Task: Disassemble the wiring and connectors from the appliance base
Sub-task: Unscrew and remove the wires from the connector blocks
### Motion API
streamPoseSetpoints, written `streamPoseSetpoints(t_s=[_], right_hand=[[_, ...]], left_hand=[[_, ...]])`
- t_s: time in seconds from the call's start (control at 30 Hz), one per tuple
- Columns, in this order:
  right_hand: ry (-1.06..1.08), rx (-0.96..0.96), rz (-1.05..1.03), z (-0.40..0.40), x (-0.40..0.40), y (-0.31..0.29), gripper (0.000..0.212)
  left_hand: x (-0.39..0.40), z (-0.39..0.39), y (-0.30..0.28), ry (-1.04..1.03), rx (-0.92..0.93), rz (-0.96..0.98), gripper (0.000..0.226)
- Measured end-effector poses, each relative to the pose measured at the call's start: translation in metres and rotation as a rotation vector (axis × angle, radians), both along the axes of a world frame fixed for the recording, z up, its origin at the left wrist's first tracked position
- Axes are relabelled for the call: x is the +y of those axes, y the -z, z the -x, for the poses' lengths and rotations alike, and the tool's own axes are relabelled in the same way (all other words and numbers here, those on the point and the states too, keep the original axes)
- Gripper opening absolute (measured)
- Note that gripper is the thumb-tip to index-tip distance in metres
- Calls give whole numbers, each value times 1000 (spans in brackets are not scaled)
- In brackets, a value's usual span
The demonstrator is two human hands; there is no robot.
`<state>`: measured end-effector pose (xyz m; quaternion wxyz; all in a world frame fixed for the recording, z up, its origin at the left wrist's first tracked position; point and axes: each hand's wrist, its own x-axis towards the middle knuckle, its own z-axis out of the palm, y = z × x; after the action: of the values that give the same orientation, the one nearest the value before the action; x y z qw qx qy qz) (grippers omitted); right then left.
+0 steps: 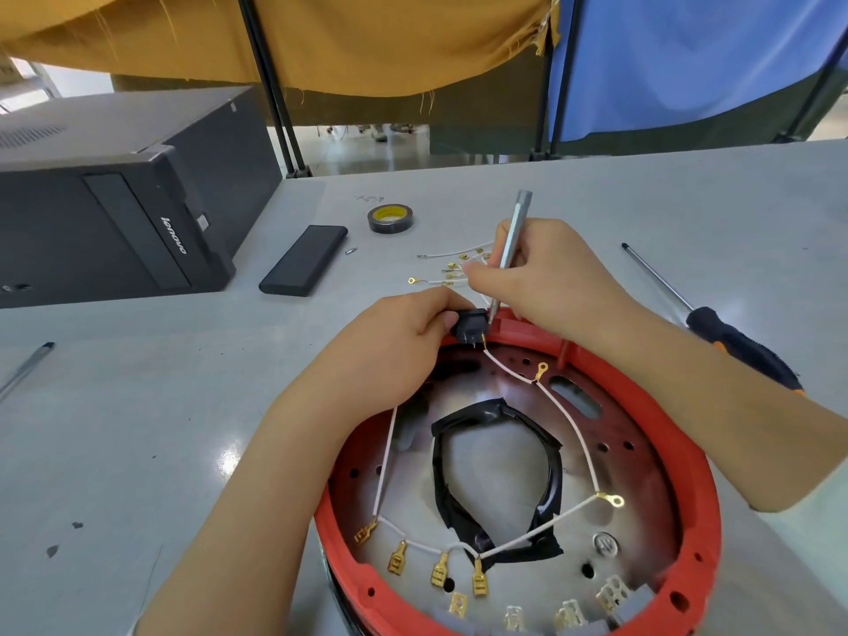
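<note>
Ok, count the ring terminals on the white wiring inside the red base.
2. One ring terminal lies at the far side, just below the right hand; the other sits at the right. The left hand may hide more.

A red base (pixel 706 534) is seen, its inner plate (pixel 500 465) silvery, with a loop of black tape (pixel 546 456). White wires (pixel 583 447) are tipped with gold terminals (pixel 479 582). A black socket (pixel 470 325) and a silver-grey tool (pixel 511 241) are shown. On the pale grey table (pixel 137 406) are noted a black computer (pixel 114 213), a black-and-yellow tape roll (pixel 390 218) and a black-and-orange screwdriver (pixel 734 342). Mustard (pixel 367 39) and blue (pixel 688 52) cloths are hung behind.
</note>
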<state>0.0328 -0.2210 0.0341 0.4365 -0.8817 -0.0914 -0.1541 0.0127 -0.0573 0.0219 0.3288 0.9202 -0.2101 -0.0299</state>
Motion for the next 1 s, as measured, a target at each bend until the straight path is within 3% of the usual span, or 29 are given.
streamPoseSetpoints(t_s=[0.13,0.23,0.5,0.77,1.0], right_hand=[[-137,30,-163,13,-9,-15,37],[-79,-11,-228,17,-5,-3,48],[74,-152,-69,16,-1,8,40],[66,-149,0,17,0,8,32],[-4,16,19,4,-1,3,32]], left_hand=[[1,0,-1,10,-8,-12,27],[0,0,-1,10,-2,-3,27],[0,0,0,9,-5,9,29],[-1,1,0,10,0,21,31],[-1,-2,2,4,-12,17,27]])
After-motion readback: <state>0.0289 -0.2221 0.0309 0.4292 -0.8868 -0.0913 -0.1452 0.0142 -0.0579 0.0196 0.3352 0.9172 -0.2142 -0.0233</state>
